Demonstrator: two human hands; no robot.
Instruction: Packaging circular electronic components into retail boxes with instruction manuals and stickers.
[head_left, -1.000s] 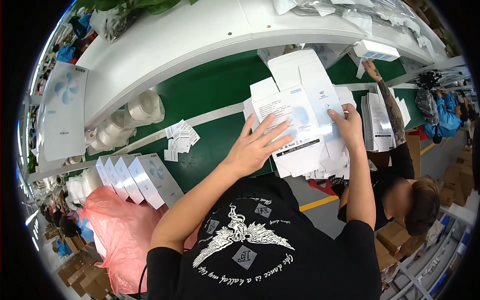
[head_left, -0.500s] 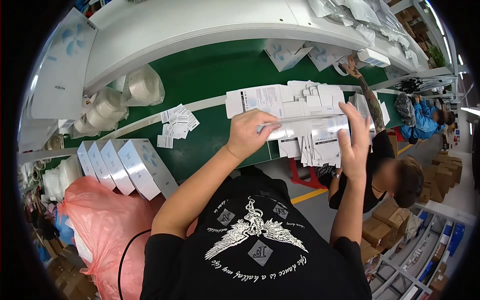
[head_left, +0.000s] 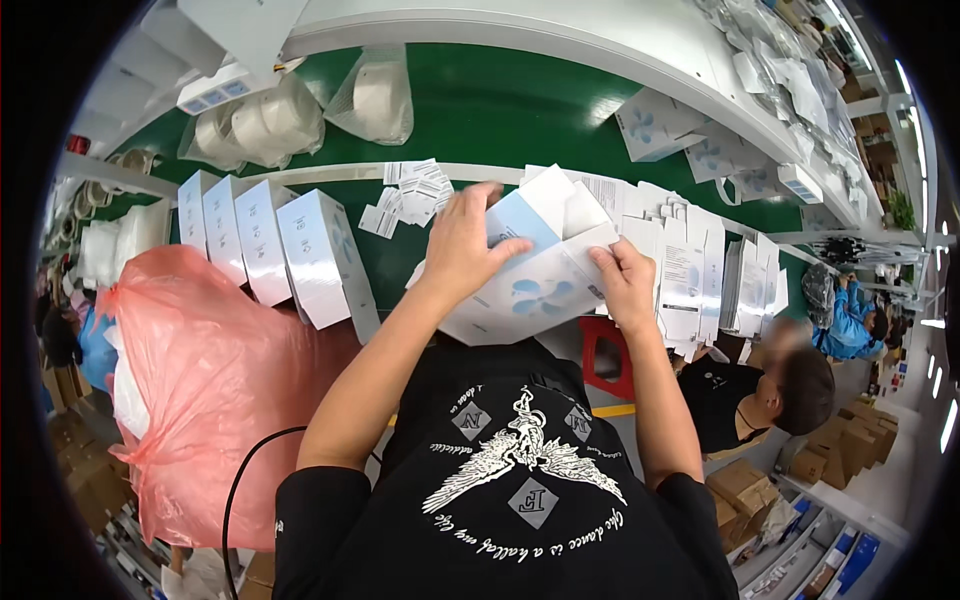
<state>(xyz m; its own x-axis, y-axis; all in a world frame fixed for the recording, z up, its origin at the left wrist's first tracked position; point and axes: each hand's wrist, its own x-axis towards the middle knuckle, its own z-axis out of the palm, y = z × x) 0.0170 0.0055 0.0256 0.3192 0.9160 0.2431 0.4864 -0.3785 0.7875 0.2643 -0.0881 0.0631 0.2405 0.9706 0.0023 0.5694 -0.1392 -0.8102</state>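
In front of my body I hold a white and pale-blue carton (head_left: 540, 297) with a blue flower-like print, tilted, its flaps partly raised at the top. My left hand (head_left: 462, 243) grips its left side, thumb on the blue panel and fingertips over the far edge. My right hand (head_left: 627, 284) pinches the right edge near a flap, with its fingers partly hidden behind the board. Just beyond the carton, small white printed labels (head_left: 414, 193) lie loosely piled on the green table (head_left: 470, 110). To the right, many flat cartons (head_left: 683, 265) are stacked and overlapping.
Several upright cartons (head_left: 315, 258) stand in a row at left, behind a big pink plastic bag (head_left: 225, 385). Wrapped white rolls (head_left: 378, 100) sit under the shelf (head_left: 520, 28). Two standing cartons are at far right. A co-worker in black (head_left: 730, 405) sits beside a red stool (head_left: 607, 357).
The carton, earlier held nearly edge-on as a thin flat sheet, is now spread into a box shape and lower. My view has swung left. The co-worker's arm has left the far cartons.
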